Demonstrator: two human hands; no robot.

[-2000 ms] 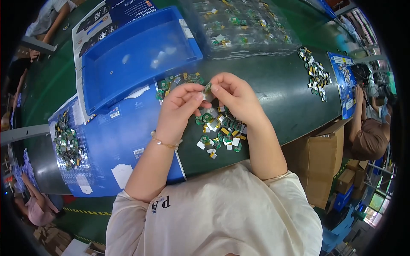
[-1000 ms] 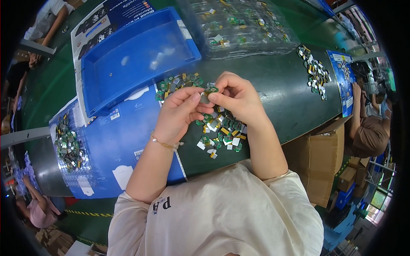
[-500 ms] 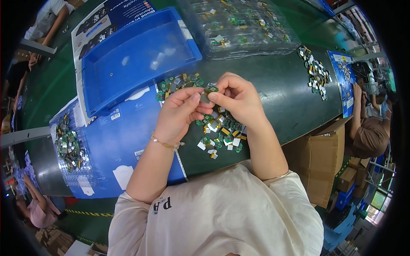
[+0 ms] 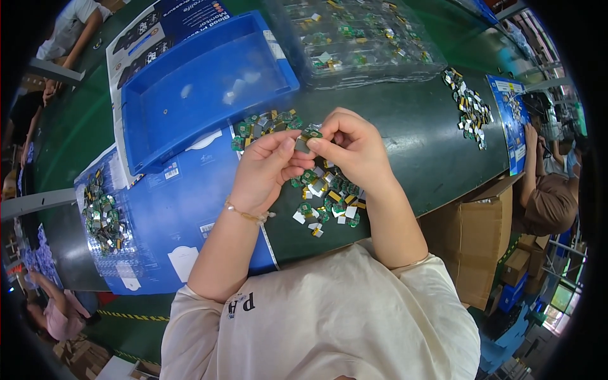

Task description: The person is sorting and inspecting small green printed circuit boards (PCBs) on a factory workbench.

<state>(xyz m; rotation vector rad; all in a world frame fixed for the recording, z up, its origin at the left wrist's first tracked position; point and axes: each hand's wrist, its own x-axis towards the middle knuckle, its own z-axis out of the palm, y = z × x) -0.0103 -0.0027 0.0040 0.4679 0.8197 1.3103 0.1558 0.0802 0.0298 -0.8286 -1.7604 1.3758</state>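
Between my two hands is a small green circuit board with a grey screen (image 4: pixel 303 145). My left hand (image 4: pixel 265 166) pinches its left side with thumb and fingers. From the right, my right hand (image 4: pixel 353 144) grips the same board, thumb pressed along its edge. Just below my hands lies a pile of loose circuit boards (image 4: pixel 332 196), with green, white and gold-brown parts. Behind my hands another cluster of boards (image 4: pixel 266 123) rests against the blue tray. My fingers partly cover the held board, so its underside is hidden.
A blue plastic tray (image 4: pixel 136 136) stands at the far left on printed card. Stacked clear trays (image 4: pixel 380 73) holding boards sit at the back. More boards lie at left (image 4: pixel 104 215) and right (image 4: pixel 470 111). A cardboard box (image 4: pixel 472 247) stands by the table's right edge. Co-workers sit at both sides.
My hands stay in nearly the same place, still holding the board, which has tilted slightly. At the far left a co-worker's arm has shifted.
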